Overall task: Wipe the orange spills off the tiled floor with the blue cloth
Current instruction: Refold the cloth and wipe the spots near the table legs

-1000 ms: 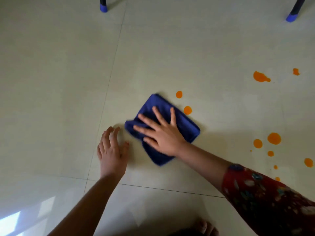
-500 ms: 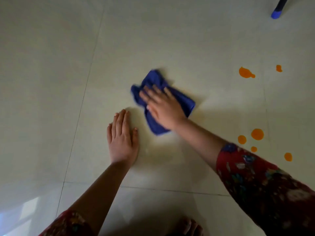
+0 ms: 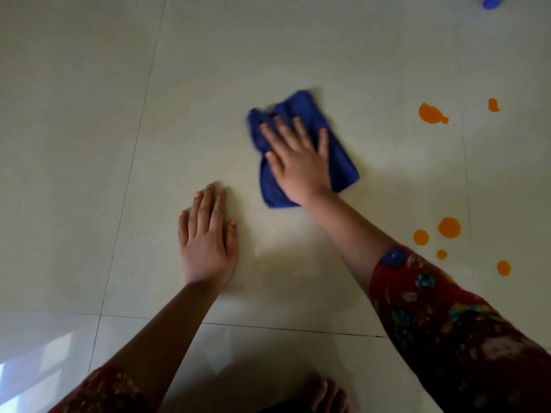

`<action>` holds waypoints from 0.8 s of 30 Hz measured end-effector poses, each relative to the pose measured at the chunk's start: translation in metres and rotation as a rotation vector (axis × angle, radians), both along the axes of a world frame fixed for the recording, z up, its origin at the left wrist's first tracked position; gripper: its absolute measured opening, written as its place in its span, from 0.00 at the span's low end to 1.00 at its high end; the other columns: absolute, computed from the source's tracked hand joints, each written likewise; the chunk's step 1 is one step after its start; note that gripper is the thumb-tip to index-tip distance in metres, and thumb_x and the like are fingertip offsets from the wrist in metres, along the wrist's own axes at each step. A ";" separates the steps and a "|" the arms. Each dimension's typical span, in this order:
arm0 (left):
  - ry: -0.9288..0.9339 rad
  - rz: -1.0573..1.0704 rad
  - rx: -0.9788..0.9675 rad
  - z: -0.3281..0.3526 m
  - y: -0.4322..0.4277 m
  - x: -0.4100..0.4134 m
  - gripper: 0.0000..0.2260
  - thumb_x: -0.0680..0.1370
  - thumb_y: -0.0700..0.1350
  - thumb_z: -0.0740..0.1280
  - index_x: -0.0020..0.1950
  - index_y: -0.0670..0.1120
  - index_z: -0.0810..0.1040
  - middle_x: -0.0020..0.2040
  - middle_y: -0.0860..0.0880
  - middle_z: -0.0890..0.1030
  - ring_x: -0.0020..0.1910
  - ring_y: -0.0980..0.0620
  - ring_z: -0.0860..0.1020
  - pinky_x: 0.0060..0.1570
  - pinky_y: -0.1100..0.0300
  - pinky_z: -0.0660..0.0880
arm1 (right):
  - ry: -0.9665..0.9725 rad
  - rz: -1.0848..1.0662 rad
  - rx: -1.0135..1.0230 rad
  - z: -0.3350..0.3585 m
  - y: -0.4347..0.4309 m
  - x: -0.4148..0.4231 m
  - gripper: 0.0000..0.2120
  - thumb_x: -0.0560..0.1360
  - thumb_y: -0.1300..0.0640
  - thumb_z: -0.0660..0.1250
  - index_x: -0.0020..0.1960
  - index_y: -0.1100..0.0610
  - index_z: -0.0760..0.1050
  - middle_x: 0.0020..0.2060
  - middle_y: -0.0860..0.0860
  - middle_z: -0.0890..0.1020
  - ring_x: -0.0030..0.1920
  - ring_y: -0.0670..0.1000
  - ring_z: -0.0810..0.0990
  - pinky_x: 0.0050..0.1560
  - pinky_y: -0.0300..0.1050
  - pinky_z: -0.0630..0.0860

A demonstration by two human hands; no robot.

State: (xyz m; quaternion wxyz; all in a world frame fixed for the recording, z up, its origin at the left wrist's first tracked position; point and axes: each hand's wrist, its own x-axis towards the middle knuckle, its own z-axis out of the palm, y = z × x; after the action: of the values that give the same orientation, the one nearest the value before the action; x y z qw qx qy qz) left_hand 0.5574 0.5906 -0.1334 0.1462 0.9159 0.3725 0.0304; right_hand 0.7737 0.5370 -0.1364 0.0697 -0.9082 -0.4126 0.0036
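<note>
Right hand pressing blue cloth flat on tiled floor.
Cloth mid-frame; looks soft, light, bunches easily, so press its middle. Right fingers straight, spread; left hand flat on floor at cloth's 7 o'clock. Orange spills at 3-4 o'clock, well apart.

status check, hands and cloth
Right hand flat on blue cloth. Left hand flat on floor. Orange spills unwiped, right of cloth. Nothing blocking.

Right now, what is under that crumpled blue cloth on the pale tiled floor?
Only pale tiled floor shows around the crumpled blue cloth, with the right hand pressed flat on top. Whatever lies beneath is covered. The visible round orange spills sit apart from it.
</note>
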 end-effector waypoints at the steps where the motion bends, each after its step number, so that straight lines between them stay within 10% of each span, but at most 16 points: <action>1: -0.001 0.000 -0.002 0.001 -0.001 0.000 0.26 0.81 0.53 0.50 0.79 0.50 0.56 0.79 0.51 0.56 0.78 0.51 0.53 0.76 0.50 0.49 | -0.008 -0.139 0.006 -0.002 -0.014 0.010 0.26 0.79 0.42 0.47 0.76 0.42 0.60 0.75 0.45 0.64 0.76 0.54 0.60 0.71 0.68 0.50; 4: -0.004 0.007 0.007 0.002 -0.002 0.001 0.26 0.81 0.53 0.49 0.79 0.50 0.56 0.79 0.51 0.56 0.79 0.50 0.52 0.76 0.50 0.49 | 0.000 -0.394 0.072 0.000 -0.052 -0.025 0.27 0.80 0.43 0.49 0.78 0.46 0.57 0.77 0.49 0.62 0.77 0.57 0.58 0.73 0.67 0.52; 10: -0.013 0.028 -0.022 -0.006 0.000 0.000 0.24 0.82 0.49 0.48 0.79 0.45 0.57 0.79 0.48 0.58 0.78 0.54 0.52 0.76 0.50 0.50 | 0.113 0.292 0.040 0.011 0.004 -0.089 0.26 0.79 0.50 0.49 0.76 0.52 0.62 0.76 0.51 0.63 0.76 0.54 0.61 0.75 0.59 0.53; 16: -0.047 0.016 -0.034 0.000 0.000 -0.002 0.25 0.82 0.50 0.48 0.79 0.47 0.55 0.79 0.52 0.54 0.78 0.55 0.51 0.77 0.51 0.49 | 0.041 -0.318 0.046 0.003 -0.027 0.004 0.27 0.80 0.47 0.45 0.77 0.52 0.59 0.76 0.51 0.62 0.76 0.55 0.61 0.74 0.58 0.54; 21: -0.077 -0.002 -0.055 -0.001 0.004 -0.001 0.25 0.82 0.50 0.48 0.79 0.47 0.55 0.79 0.51 0.55 0.78 0.55 0.50 0.77 0.53 0.47 | 0.049 0.452 -0.144 0.012 -0.125 -0.075 0.26 0.81 0.45 0.49 0.78 0.48 0.54 0.78 0.49 0.58 0.77 0.54 0.56 0.75 0.59 0.52; 24: -0.095 -0.008 -0.064 -0.004 0.004 -0.005 0.25 0.82 0.49 0.50 0.79 0.47 0.55 0.79 0.51 0.55 0.78 0.55 0.50 0.77 0.53 0.47 | 0.005 0.211 -0.118 0.006 -0.118 -0.031 0.25 0.81 0.44 0.49 0.77 0.47 0.57 0.77 0.48 0.62 0.76 0.53 0.60 0.75 0.59 0.53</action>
State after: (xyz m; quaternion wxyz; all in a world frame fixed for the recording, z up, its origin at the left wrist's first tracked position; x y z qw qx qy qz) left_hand 0.5528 0.5944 -0.1371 0.1928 0.9098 0.3625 0.0613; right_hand 0.7423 0.4193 -0.1304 0.0163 -0.8622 -0.5049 0.0376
